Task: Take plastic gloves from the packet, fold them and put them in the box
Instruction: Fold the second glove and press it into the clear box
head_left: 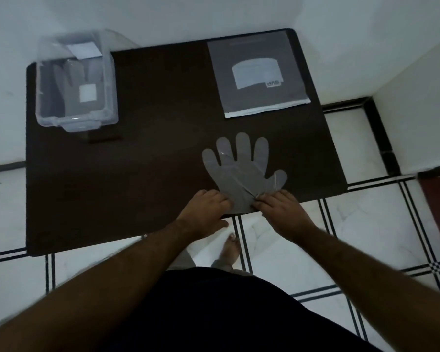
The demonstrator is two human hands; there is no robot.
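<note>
Head cam: translucent grey glove [241,171], flat, fingers spread

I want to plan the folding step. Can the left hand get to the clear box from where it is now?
Probably yes. The left hand rests at the glove cuff, and only bare dark table lies between it and the open box at the far left corner.
</note>
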